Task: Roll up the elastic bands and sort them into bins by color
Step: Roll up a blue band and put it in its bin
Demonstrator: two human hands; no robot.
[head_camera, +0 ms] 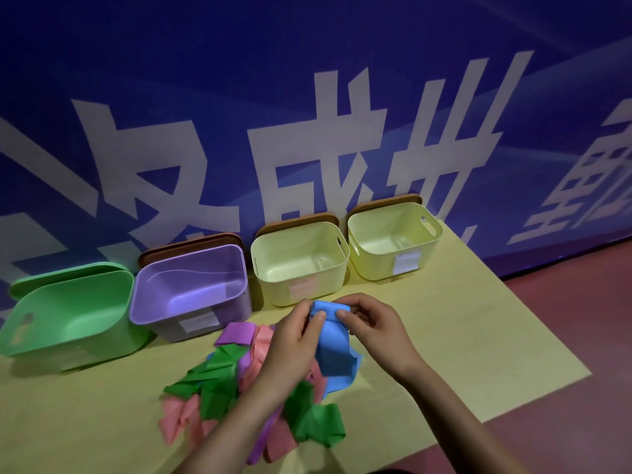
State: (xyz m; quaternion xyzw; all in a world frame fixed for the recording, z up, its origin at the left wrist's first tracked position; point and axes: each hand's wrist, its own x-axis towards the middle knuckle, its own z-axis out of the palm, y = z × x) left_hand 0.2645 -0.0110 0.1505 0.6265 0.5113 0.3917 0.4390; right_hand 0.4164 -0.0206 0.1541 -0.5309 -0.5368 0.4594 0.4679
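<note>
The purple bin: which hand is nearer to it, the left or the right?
Left. The left hand pinches the blue band just right of the purple bin; the right hand pinches it farther right.

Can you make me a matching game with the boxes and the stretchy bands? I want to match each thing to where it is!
Things:
1. green bin
2. purple bin
3. blue band
4. pile of bands

Places:
A. held in both hands
B. far left on the table
C. lying on the table in front of the bins
D. right beside the green bin

Pairs: 1-B, 2-D, 3-A, 4-C
</note>
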